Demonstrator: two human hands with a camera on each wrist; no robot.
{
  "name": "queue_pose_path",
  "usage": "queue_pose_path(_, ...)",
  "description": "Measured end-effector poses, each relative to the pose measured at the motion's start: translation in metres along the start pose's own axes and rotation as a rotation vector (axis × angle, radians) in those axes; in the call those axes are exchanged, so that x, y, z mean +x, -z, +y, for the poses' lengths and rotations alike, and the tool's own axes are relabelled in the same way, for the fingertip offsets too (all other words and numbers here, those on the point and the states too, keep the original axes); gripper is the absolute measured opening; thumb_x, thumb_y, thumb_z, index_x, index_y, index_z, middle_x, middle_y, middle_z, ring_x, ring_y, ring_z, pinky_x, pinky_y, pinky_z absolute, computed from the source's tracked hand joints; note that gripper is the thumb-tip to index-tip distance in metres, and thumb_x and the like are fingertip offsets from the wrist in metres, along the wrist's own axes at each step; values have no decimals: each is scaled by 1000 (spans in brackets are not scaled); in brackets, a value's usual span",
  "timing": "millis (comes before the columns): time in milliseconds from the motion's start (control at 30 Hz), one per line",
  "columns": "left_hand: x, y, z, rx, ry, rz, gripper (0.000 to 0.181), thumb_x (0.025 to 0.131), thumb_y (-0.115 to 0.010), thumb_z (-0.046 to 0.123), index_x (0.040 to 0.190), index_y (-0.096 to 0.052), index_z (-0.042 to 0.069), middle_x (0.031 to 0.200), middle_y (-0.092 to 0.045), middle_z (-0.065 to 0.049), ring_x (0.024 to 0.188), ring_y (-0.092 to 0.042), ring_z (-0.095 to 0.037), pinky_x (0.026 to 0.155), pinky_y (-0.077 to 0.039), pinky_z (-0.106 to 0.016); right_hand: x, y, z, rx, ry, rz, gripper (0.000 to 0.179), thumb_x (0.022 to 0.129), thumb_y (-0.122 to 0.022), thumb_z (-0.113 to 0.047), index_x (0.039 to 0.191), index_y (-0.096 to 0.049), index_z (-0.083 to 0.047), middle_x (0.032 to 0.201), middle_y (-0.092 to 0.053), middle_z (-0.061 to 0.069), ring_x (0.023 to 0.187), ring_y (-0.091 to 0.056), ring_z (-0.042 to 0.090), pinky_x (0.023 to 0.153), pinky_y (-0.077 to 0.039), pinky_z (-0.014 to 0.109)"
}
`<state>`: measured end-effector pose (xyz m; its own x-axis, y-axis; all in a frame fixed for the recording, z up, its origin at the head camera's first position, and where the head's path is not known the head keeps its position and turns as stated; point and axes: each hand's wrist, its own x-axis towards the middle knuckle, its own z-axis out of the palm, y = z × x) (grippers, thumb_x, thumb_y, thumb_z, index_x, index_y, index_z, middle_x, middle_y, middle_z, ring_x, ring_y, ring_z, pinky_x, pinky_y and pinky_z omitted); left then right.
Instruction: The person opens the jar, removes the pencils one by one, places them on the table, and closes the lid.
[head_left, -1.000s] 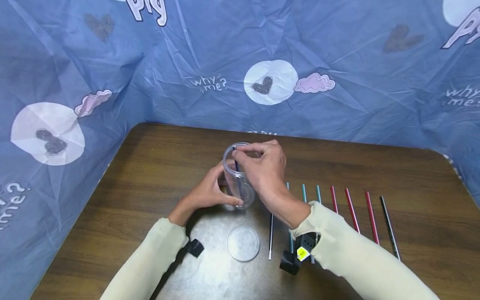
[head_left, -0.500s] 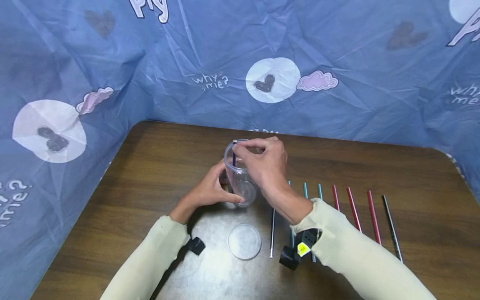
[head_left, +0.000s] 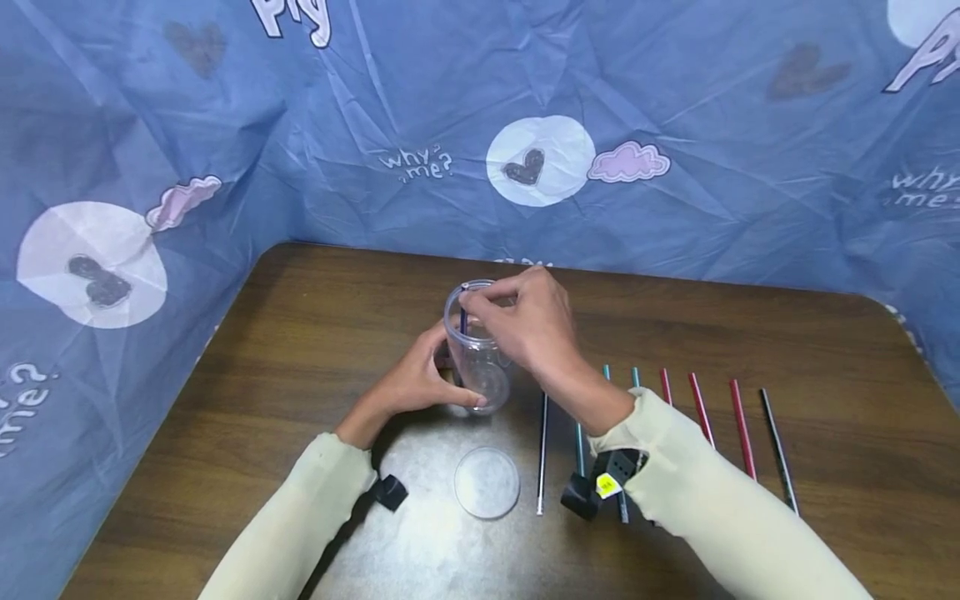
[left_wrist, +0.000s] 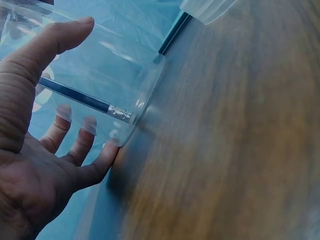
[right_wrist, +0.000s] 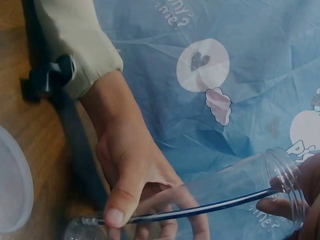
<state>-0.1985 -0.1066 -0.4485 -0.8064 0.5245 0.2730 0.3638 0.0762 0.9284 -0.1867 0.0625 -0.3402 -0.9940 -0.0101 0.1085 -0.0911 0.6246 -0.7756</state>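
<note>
My left hand (head_left: 420,379) grips a clear plastic jar (head_left: 480,354), thumb on the near side and fingers behind it, the jar standing on the table. My right hand (head_left: 532,321) is at the jar's mouth and pinches the top of a dark blue pencil (head_left: 463,321) between thumb and fingertips. Most of the pencil is inside the jar. In the left wrist view the pencil (left_wrist: 80,97) has its metal ferrule and eraser end down by the jar's base. The right wrist view shows the same pencil (right_wrist: 200,210) running lengthwise through the jar.
A round translucent lid (head_left: 487,483) lies on the table in front of the jar. Right of it several pencils lie in a row: a dark pencil (head_left: 542,458), teal ones (head_left: 580,450), red ones (head_left: 742,429) and a black pencil (head_left: 780,454). My right forearm covers some. A blue printed cloth (head_left: 420,100) hangs behind.
The pencil's lower end has swung left toward the jar's left wall, and its top has risen slightly. My right hand has shifted a little with it. My left hand keeps its hold on the jar.
</note>
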Motion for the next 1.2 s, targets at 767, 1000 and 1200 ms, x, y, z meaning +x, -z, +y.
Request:
queue_pose_path(767,-3,3,-15,27,-4,-13,96,61,-91,-6,144,-45,3,129,-60,-13,113,-58,-25,100,-49,-46,-4,-13,7,107,165,128,15,78,-82,-29,82,-82,-15,86,-69,0,90,-54,17,84,-45,35)
queue_pose_path(1000,-2,5,-33,24,4,-21,97,61,-95,4,145,-47,12,128,-61,-6,112,-60,-22,99,-50,-41,-6,-15,10,144,216,198,15,80,-80,-29,84,-82,-15,83,-61,3,84,-51,19,74,-42,34)
queue_pose_path(1200,-2,5,-35,21,-2,-19,91,60,-95,4,140,-51,10,127,-62,-5,112,-60,-21,100,-50,-39,-8,-20,14,220,265,277,16,81,-80,-27,86,-81,-12,88,-58,5,86,-51,19,74,-41,34)
